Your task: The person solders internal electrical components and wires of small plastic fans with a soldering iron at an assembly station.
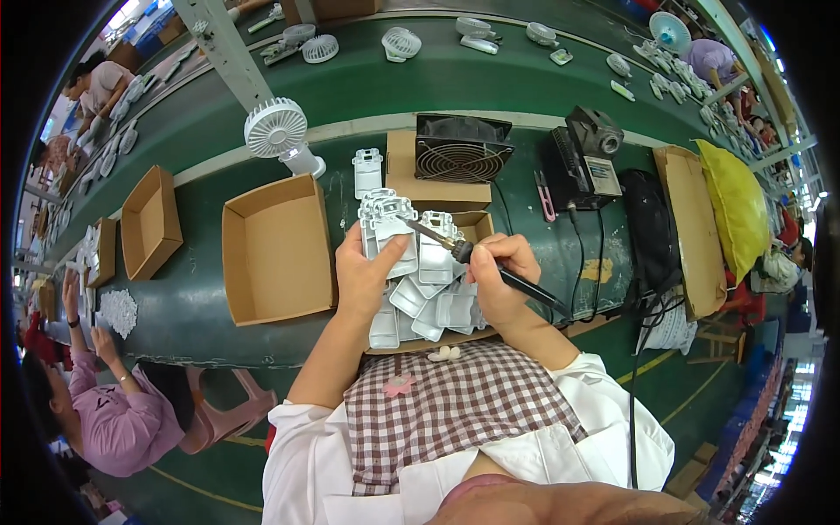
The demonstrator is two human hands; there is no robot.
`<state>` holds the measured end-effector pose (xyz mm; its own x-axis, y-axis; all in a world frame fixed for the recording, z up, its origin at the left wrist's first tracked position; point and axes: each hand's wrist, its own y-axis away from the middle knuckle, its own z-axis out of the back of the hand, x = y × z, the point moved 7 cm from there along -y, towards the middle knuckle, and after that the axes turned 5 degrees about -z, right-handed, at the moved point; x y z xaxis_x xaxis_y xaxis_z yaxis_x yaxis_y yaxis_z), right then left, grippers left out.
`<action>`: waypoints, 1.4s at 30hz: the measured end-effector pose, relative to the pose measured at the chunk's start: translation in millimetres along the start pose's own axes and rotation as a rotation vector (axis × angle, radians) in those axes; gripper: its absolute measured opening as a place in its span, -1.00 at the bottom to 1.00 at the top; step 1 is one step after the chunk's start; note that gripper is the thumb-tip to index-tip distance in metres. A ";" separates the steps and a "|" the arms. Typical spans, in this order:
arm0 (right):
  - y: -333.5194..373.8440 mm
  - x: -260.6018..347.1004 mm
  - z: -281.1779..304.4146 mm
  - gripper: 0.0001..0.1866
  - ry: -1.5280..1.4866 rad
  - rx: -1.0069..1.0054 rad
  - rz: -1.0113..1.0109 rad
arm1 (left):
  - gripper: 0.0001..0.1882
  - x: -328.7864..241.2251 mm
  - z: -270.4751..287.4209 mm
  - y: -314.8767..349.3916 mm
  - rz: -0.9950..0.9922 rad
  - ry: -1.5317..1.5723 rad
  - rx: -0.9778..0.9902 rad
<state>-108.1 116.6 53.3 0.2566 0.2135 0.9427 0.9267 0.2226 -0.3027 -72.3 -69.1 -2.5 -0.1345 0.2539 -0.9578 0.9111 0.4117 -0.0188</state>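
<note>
My left hand point(366, 269) is closed around a white plastic housing point(385, 213), its thumb across the near side. In my right hand point(506, 278) is a soldering iron point(462, 252) with a black handle, gripped like a pen. Its metal tip points left and reaches the right edge of the housing; I cannot tell whether it touches. Below and between my hands, several similar white housings point(429, 304) lie heaped in a cardboard box, most of which they hide. Another white housing point(367, 173) lies beyond my left hand.
An open cardboard box point(278, 249) stands left. A small white fan point(278, 131) and a black square fan point(464, 149) stand behind. At right are a black soldering station point(577, 166), pink-handled tweezers point(545, 197) and cords. Fans lie on the green conveyor point(350, 87). A co-worker point(122, 411) sits left.
</note>
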 end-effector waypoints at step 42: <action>-2.4 -6.2 1.0 -0.86 0.033 0.013 0.048 | -0.68 -3.9 -2.4 1.3 -0.029 -0.061 0.005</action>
<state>-112.1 115.7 48.0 0.3097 0.1930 0.9310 0.9094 0.2256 -0.3493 -71.5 -67.4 1.9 -0.1374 0.1883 -0.9725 0.9092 0.4135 -0.0484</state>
